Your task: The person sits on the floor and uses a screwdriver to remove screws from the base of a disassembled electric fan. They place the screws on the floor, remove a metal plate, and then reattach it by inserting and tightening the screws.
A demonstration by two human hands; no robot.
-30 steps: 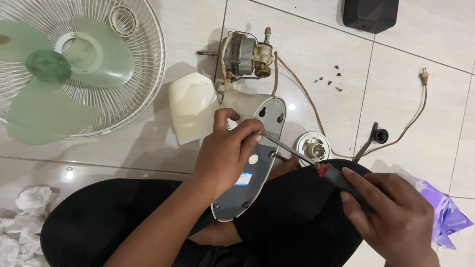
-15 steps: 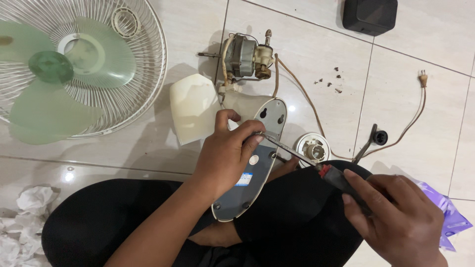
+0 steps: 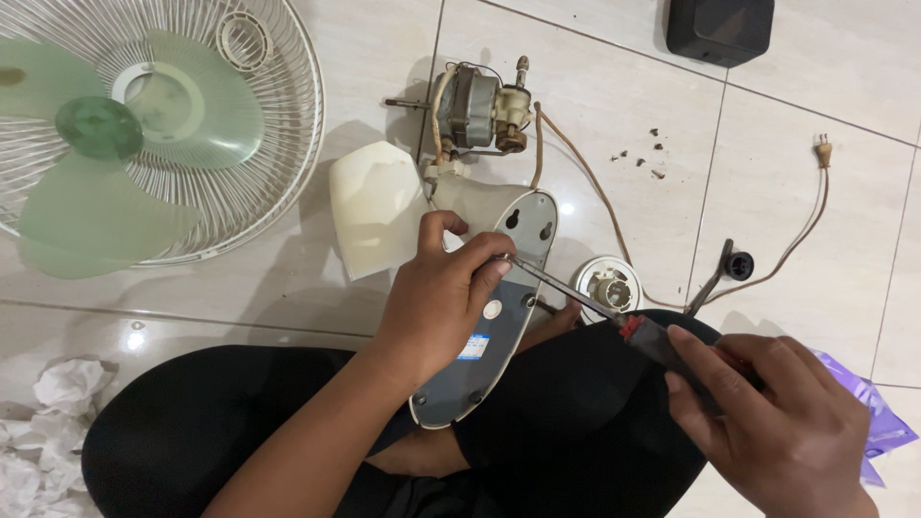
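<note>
Two hands work a screwdriver: the left hand pinches its metal shaft near the tip between thumb and forefinger over the grey fan base plate, while the right hand wraps its fingers around the black handle.

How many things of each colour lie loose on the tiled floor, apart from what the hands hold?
Green, translucent fan blade: 1
White: wire fan guard, crumpled tissue, round plastic cap: 3
Cream plastic motor cover: 1
Black box: 1
Purple plastic bag: 1
Total: 7
</note>
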